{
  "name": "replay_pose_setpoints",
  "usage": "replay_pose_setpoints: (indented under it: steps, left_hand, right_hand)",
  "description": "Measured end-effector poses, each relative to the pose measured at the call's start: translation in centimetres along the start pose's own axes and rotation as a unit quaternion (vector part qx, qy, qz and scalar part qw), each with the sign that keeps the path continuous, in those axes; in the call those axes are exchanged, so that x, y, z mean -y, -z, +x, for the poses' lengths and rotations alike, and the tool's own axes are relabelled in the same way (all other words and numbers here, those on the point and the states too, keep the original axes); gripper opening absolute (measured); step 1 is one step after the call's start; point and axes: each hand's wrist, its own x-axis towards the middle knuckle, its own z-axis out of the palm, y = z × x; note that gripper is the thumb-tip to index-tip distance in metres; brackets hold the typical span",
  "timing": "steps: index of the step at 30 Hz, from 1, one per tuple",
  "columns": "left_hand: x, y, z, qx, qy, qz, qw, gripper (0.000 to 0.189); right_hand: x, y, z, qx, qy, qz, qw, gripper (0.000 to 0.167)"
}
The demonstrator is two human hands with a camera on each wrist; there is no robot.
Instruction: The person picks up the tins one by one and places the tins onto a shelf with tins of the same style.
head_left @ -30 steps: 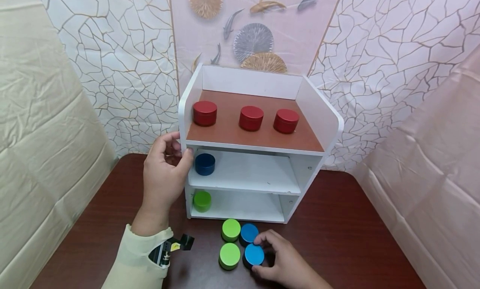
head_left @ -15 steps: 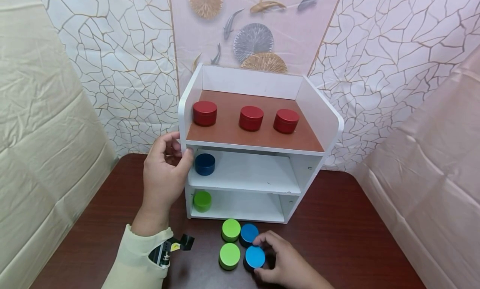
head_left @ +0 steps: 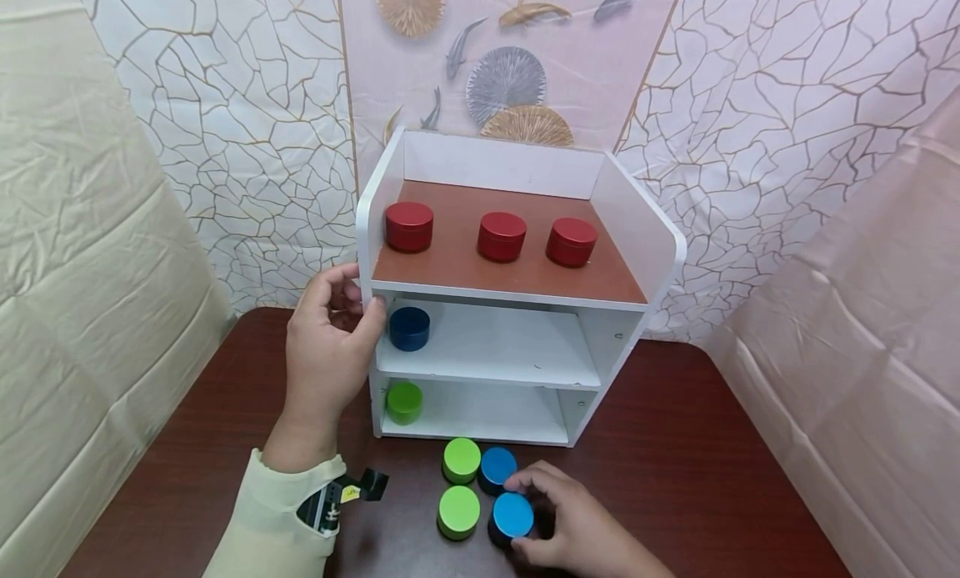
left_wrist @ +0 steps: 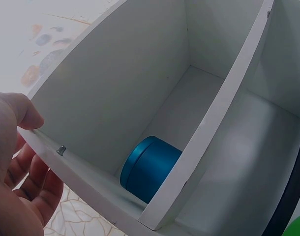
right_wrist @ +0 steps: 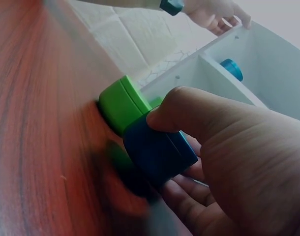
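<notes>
Right hand (head_left: 581, 520) has thumb and fingers clamped on a blue, short cylindrical tin, metal-looking (head_left: 513, 515), lower centre of the head view. Can't tell if it's off the dark red-brown wood-look table (head_left: 712, 461).

Main risk: crowding. A second blue cylindrical tin (head_left: 498, 468) sits just beyond it, close to the right hand's index fingertip; two bright green cylindrical tins (head_left: 458, 511) sit to its left. A sideways drag would likely knock one; cause would be too little lift.

Second: the grip. Right wrist view shows a seam round the held tin, thumb close by. If that's a loose lid, a squeeze across it could twist or pop it. Smooth sides could also slip.

Left hand (head_left: 326, 344) has its thumb and fingers clamped on the left side panel of the white board shelf unit (head_left: 633, 215), centre of frame. A tug there could shift the unit: three red cylindrical tins (head_left: 502, 236) on its top deck, a dark blue cylindrical tin (head_left: 409, 329) mid-shelf left, a green cylindrical tin (head_left: 405, 404) below that. Round tins could slide, maybe tip.
</notes>
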Motion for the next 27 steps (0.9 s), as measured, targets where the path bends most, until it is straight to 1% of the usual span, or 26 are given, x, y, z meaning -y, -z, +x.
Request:
replay_pose_setpoints:
  steps: [4, 10, 13, 22, 27]
  left_hand:
    - [0.0, 0.0, 0.0, 0.000, 0.000, -0.002, 1.0000, 0.044]
    - [0.0, 0.0, 0.0, 0.001, 0.002, -0.003, 1.0000, 0.044]
    - [0.0, 0.0, 0.0, 0.001, 0.002, -0.001, 1.0000, 0.044]
    - [0.0, 0.0, 0.0, -0.001, 0.003, 0.000, 1.0000, 0.044]
    - [0.1, 0.0, 0.0, 0.000, 0.001, 0.001, 1.0000, 0.044]
  right_hand:
    - [0.4, 0.2, -0.2, -0.008, 0.009, -0.013, 0.9998, 0.057]
    - [1.2, 0.9, -0.3, -0.019, 0.031, -0.021, 0.9991, 0.054]
    - [1.5, 1.1, -0.3, -0.019, 0.021, -0.027, 0.9992, 0.054]
    - [2.8, 1.8, -0.2, -0.005, -0.033, -0.039, 0.9987, 0.054]
    - [3.4, 2.2, -0.1, -0.007, -0.037, -0.032, 0.9988, 0.054]
